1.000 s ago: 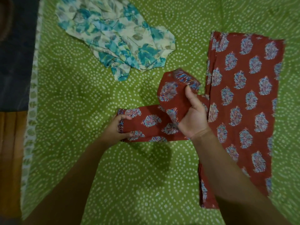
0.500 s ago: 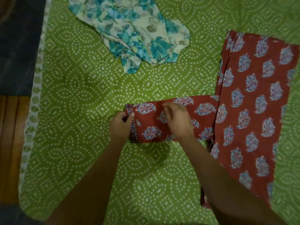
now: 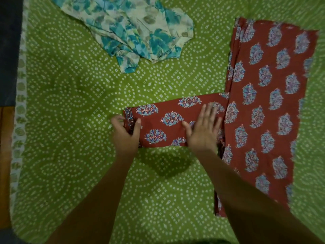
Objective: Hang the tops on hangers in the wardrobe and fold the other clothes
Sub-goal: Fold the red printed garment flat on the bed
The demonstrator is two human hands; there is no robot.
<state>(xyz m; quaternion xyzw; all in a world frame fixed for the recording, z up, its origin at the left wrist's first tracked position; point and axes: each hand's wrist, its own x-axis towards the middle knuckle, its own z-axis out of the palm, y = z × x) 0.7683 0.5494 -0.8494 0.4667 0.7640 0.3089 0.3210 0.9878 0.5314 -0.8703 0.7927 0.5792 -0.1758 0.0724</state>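
Red kurta [image 3: 267, 106] lies right of centre on the green bedsheet [image 3: 70, 103], body long axis near-to-far, sleeve [image 3: 168, 120] pointing left. Left hand [image 3: 125, 132] pinches the cuff edge; right hand [image 3: 204, 131], fingers straight, slightly spread, presses the sleeve flat. Floral top [image 3: 133, 30] crumpled far, apart. Bare sheet left and near.

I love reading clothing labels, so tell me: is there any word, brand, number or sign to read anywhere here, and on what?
None: no readable text shows.
Red printed garment: only blue leaf motifs, no tag or label in view.
Floral garment: only teal flowers and leaves, no tag in view.
Green bedsheet: only white dotted circles.
Left hand and right hand bear nothing written.
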